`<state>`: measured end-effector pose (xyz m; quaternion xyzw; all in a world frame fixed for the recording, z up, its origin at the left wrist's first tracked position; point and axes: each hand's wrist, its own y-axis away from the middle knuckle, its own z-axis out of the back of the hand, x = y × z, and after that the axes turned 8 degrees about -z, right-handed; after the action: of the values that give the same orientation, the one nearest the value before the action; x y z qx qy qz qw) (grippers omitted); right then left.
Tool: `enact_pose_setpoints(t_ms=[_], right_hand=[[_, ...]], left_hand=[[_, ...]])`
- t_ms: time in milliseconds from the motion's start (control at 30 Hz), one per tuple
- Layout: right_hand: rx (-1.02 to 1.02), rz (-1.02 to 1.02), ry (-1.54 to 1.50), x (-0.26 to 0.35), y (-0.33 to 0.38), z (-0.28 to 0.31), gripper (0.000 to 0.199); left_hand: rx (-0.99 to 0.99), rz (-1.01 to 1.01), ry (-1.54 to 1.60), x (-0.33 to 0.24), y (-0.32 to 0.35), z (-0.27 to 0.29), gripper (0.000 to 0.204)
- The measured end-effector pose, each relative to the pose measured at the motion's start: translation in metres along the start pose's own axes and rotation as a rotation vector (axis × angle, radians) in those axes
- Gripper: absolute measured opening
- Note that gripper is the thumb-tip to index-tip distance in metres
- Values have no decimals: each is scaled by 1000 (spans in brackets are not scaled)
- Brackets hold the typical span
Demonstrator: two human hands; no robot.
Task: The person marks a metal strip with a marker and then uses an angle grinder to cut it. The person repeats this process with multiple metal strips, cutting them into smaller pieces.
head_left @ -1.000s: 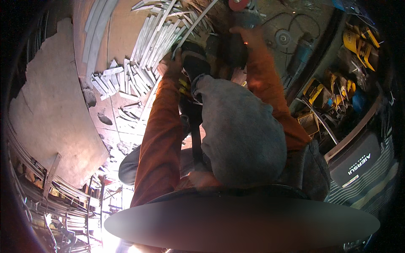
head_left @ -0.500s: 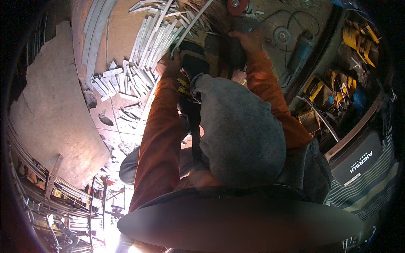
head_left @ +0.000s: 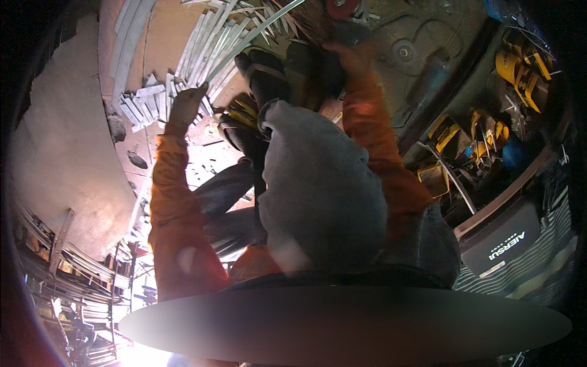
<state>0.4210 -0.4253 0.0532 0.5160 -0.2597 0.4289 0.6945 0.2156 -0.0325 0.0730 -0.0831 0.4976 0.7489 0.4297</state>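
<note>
Now left hand (head_left: 183, 105) lies flat on the metal strips (head_left: 202, 55) on the floor, grip released; right hand (head_left: 350, 56) clenched on a dark grinder (head_left: 318, 67) just beside its red disc (head_left: 340, 7). Best to pin one strip firmly. Dusty floor (head_left: 61, 153), cluttered workshop.

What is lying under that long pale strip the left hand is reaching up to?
Under the strip lies a pile of metal offcuts on the floor. The left hand covers part of the pile.
</note>
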Motion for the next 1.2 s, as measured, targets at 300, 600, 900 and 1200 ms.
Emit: enact_pose_setpoints(t_ms=[300, 600, 900, 1200], right_hand=[[94, -89, -20, 23, 14, 6, 37], [87, -133, 30, 19, 8, 11, 46], [236, -2, -2, 31, -17, 32, 48], [212, 232, 119, 75, -39, 5, 55]], left_hand=[[61, 86, -50, 6, -27, 1, 70], [64, -488, -351, 5, -46, -87, 53], [-104, 247, 173, -79, -39, -112, 75], [11, 465, 371, -59, -57, -106, 88]])
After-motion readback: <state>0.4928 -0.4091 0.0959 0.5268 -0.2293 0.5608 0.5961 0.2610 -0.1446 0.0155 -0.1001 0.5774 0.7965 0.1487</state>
